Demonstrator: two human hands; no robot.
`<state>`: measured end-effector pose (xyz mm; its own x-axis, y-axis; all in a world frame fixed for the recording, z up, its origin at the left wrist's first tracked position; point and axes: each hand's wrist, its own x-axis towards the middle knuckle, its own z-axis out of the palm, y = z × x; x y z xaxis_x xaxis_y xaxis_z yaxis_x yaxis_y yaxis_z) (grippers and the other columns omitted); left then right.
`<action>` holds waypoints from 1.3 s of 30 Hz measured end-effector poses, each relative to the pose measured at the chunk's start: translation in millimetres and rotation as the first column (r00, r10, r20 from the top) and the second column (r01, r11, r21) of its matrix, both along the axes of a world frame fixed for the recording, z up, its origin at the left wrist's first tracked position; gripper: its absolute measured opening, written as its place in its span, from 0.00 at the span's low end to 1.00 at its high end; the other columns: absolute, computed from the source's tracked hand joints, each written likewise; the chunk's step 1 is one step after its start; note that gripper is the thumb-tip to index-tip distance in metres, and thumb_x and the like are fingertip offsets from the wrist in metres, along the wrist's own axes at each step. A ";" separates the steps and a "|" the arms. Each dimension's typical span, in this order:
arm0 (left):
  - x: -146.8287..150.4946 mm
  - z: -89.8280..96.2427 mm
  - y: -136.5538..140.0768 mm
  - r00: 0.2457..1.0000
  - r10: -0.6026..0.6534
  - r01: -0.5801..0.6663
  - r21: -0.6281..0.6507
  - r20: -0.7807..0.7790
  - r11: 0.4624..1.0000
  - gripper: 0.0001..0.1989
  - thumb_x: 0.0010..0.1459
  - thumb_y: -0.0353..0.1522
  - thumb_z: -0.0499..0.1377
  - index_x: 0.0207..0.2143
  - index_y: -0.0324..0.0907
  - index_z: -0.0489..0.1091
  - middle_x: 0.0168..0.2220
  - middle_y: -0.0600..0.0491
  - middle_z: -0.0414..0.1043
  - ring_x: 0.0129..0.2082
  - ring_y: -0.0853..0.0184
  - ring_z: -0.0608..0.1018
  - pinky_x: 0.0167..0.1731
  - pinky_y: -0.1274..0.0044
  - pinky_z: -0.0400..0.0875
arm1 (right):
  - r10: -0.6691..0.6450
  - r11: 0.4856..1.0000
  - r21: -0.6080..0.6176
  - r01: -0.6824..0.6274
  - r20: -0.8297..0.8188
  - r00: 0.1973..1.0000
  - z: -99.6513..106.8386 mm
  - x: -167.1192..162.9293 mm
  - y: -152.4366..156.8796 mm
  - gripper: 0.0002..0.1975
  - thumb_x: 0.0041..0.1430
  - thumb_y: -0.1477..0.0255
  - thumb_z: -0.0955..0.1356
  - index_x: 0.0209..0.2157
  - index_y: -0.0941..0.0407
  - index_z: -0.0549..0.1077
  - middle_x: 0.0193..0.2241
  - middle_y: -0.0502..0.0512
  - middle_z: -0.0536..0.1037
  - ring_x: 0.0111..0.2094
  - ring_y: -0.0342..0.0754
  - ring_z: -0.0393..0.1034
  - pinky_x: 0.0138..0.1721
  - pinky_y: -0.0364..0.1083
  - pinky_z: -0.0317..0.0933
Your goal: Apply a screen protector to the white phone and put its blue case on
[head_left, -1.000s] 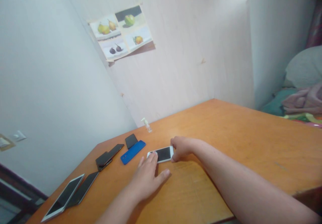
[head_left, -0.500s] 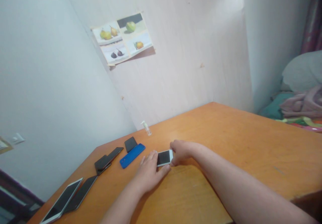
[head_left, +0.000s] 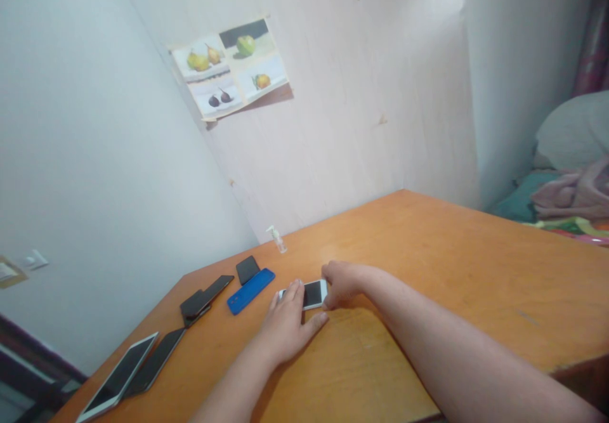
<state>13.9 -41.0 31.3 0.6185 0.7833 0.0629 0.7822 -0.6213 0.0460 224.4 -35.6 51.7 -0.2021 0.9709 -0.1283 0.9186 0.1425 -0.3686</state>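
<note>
A small white smartphone (head_left: 313, 294) with a dark screen lies on the wooden table in front of me. My right hand (head_left: 340, 283) pinches its right end, thumb at the near corner and fingers at the far corner. Across the left part of the screen lies my left hand (head_left: 287, 318), fingers stretched out and thumb spread towards the near side. Its fingers hide part of the screen, while the phone's white left end peeks out beyond them. Left of this hand rests a blue phone or phone case (head_left: 250, 291), with a dark phone-like slab (head_left: 247, 270) just behind it.
Dark phones (head_left: 205, 300) overlap farther left on the table (head_left: 428, 264). Nearer me, a white tablet (head_left: 118, 378) lies against a dark flat device (head_left: 157, 363). A clear pump bottle (head_left: 277, 239) stands by the back wall. Bedding (head_left: 575, 188) is at the right.
The fingers of my left hand have moved right over the screen, uncovering the phone's left end. Its thumb has shifted slightly right. My right hand keeps its grip.
</note>
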 end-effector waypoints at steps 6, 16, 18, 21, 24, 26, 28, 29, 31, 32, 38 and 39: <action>-14.7 -2.0 -25.8 0.997 -0.080 0.079 -0.012 -0.021 0.997 0.48 0.58 0.60 0.49 0.69 0.37 0.49 0.70 0.41 0.45 0.70 0.50 0.51 0.67 0.57 0.45 | 0.002 1.000 0.010 -0.002 -0.001 1.000 1.1 -1.3 -0.5 0.36 0.32 0.54 0.76 0.45 0.56 0.75 0.44 0.61 0.80 0.40 0.57 0.75 0.31 0.46 0.64; 0.4 1.2 -6.6 0.998 -0.057 0.056 -0.015 -0.025 0.998 0.47 0.61 0.59 0.44 0.69 0.34 0.48 0.70 0.38 0.46 0.70 0.51 0.51 0.67 0.56 0.43 | -0.009 1.000 0.011 0.009 -0.010 1.000 -2.9 1.0 0.8 0.35 0.32 0.52 0.76 0.44 0.54 0.75 0.43 0.59 0.79 0.40 0.56 0.75 0.31 0.45 0.63; 6.1 0.7 -2.6 0.999 -0.038 0.038 -0.007 -0.006 0.999 0.46 0.61 0.59 0.44 0.69 0.34 0.49 0.69 0.37 0.48 0.69 0.51 0.53 0.67 0.56 0.44 | 0.002 1.000 0.012 -0.002 -0.018 1.000 -3.2 1.9 0.5 0.34 0.32 0.52 0.76 0.43 0.54 0.75 0.41 0.58 0.80 0.39 0.55 0.75 0.29 0.45 0.62; 2.7 1.3 -12.5 0.998 -0.058 0.058 0.000 0.003 0.998 0.46 0.60 0.59 0.45 0.69 0.35 0.49 0.69 0.37 0.47 0.69 0.50 0.53 0.67 0.56 0.43 | 0.005 1.000 0.011 -0.005 -0.016 1.000 -1.8 1.5 -0.2 0.34 0.32 0.52 0.76 0.43 0.55 0.75 0.41 0.58 0.80 0.38 0.55 0.75 0.28 0.45 0.62; -9.5 3.4 -31.4 0.995 -0.097 0.097 -0.027 -0.016 0.995 0.47 0.59 0.60 0.47 0.69 0.37 0.49 0.70 0.40 0.44 0.69 0.49 0.51 0.67 0.55 0.43 | -0.006 1.000 0.013 0.006 -0.007 1.000 1.5 -0.7 -1.7 0.35 0.32 0.53 0.76 0.44 0.55 0.75 0.44 0.60 0.79 0.41 0.56 0.75 0.30 0.45 0.63; -15.4 4.7 -38.8 0.993 -0.114 0.113 -0.038 -0.020 0.993 0.46 0.59 0.59 0.48 0.69 0.40 0.49 0.70 0.42 0.45 0.70 0.49 0.51 0.67 0.55 0.44 | -0.009 1.000 0.001 0.009 0.000 1.000 3.9 -1.9 -2.8 0.35 0.33 0.54 0.76 0.45 0.56 0.75 0.45 0.61 0.79 0.41 0.57 0.75 0.31 0.46 0.64; -15.0 5.1 -37.8 0.992 -0.122 0.122 -0.033 -0.017 0.992 0.45 0.59 0.59 0.48 0.69 0.41 0.50 0.70 0.42 0.47 0.69 0.49 0.51 0.67 0.56 0.43 | -0.007 1.000 -0.012 0.007 0.004 1.000 5.3 -2.3 -3.7 0.34 0.35 0.54 0.76 0.45 0.56 0.75 0.45 0.61 0.79 0.41 0.57 0.75 0.32 0.46 0.64; -12.1 4.9 -34.2 0.993 -0.121 0.120 -0.026 -0.016 0.992 0.44 0.60 0.58 0.48 0.69 0.40 0.50 0.70 0.42 0.48 0.69 0.49 0.52 0.67 0.56 0.43 | -0.007 1.000 -0.012 0.007 0.004 1.000 5.5 -2.2 -3.9 0.34 0.35 0.54 0.76 0.45 0.56 0.75 0.45 0.61 0.79 0.42 0.57 0.75 0.33 0.46 0.64; -2.1 3.5 -23.8 0.994 -0.106 0.106 -0.007 -0.010 0.994 0.44 0.60 0.58 0.47 0.68 0.38 0.50 0.69 0.40 0.49 0.69 0.49 0.53 0.67 0.55 0.43 | -0.007 1.000 -0.007 0.007 -0.003 1.000 4.9 -1.5 -3.9 0.34 0.35 0.54 0.76 0.45 0.55 0.75 0.45 0.61 0.79 0.42 0.57 0.75 0.33 0.46 0.64; 3.8 2.6 -18.2 0.996 -0.095 0.095 0.008 0.000 0.995 0.44 0.60 0.58 0.47 0.68 0.37 0.51 0.69 0.39 0.50 0.68 0.48 0.54 0.66 0.55 0.44 | -0.006 1.000 -0.004 0.006 -0.008 1.000 4.2 -1.0 -3.8 0.34 0.35 0.54 0.76 0.45 0.55 0.75 0.44 0.60 0.79 0.41 0.57 0.75 0.32 0.45 0.64; 17.4 -0.1 -16.4 0.994 -0.088 0.085 0.060 0.059 0.995 0.41 0.60 0.57 0.50 0.64 0.37 0.57 0.66 0.39 0.57 0.64 0.47 0.62 0.63 0.57 0.54 | 0.009 1.000 0.002 -0.009 -0.010 1.000 2.3 -0.3 -2.8 0.32 0.35 0.54 0.75 0.43 0.55 0.75 0.40 0.58 0.80 0.38 0.55 0.75 0.29 0.45 0.63; 13.7 0.2 -21.9 0.994 -0.094 0.092 0.051 0.050 0.994 0.43 0.59 0.58 0.50 0.66 0.37 0.55 0.67 0.39 0.55 0.65 0.47 0.60 0.64 0.56 0.52 | 0.008 1.000 0.003 -0.008 -0.006 1.000 2.7 -0.5 -2.7 0.32 0.35 0.54 0.76 0.43 0.55 0.75 0.41 0.58 0.80 0.38 0.55 0.75 0.29 0.45 0.63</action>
<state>27.7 -62.9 31.5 0.6833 0.7179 0.1333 0.7184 -0.6936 0.0529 223.9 -38.3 54.4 -0.2106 0.9697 -0.1241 0.9151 0.1509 -0.3738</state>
